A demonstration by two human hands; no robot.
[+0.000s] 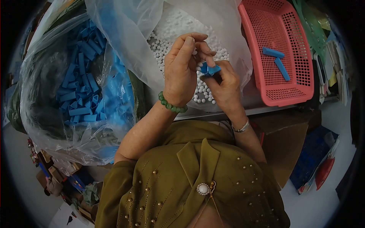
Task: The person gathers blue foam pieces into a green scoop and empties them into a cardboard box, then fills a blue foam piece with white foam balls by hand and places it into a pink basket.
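Held over the white balls, my right hand (225, 81) grips blue triangular tubes (210, 69), their open ends facing up; two ends show side by side. Just left of them, my left hand (180, 68) is curled, with a small white ball (194, 51) among its fingers. Its fingertips come close to the tube openings; whether they touch is hard to tell. Below both hands lies a heap of small white balls (205, 95) on clear plastic sheeting (224, 22).
To the left, a large clear plastic bag (42, 110) is full of blue triangular tubes (81, 81). A pink mesh basket (266, 97) on the right holds two blue tubes (281, 69). Beneath the table's front edge stands an open cardboard box (285, 148).
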